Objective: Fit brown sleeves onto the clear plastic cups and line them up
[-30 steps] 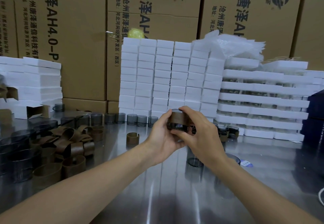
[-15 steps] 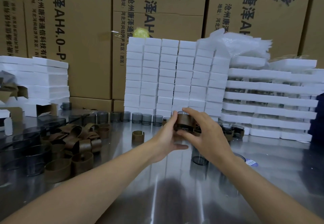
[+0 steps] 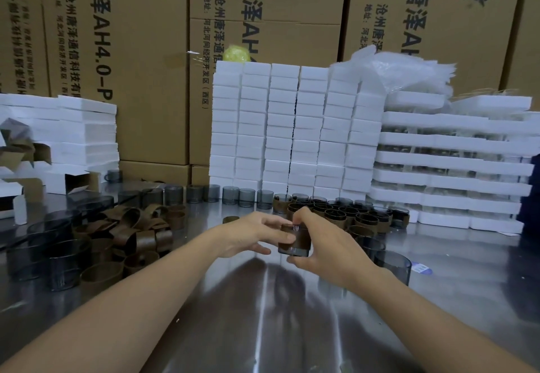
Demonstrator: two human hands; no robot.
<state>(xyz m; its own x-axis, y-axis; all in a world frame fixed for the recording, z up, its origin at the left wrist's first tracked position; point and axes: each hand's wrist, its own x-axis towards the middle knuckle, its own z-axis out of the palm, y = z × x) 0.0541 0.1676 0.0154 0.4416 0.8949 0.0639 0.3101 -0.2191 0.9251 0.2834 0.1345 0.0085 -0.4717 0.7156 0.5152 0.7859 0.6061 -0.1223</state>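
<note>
Though brown-sleeved, smooth cylindrical cup (image 3: pixel 293 241)

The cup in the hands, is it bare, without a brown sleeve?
No, the cup held between the left hand and the right hand wears a brown sleeve.

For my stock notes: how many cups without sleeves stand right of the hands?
2. One cup beside the right wrist; the other cup just behind it. The right hand may hide more.
</note>
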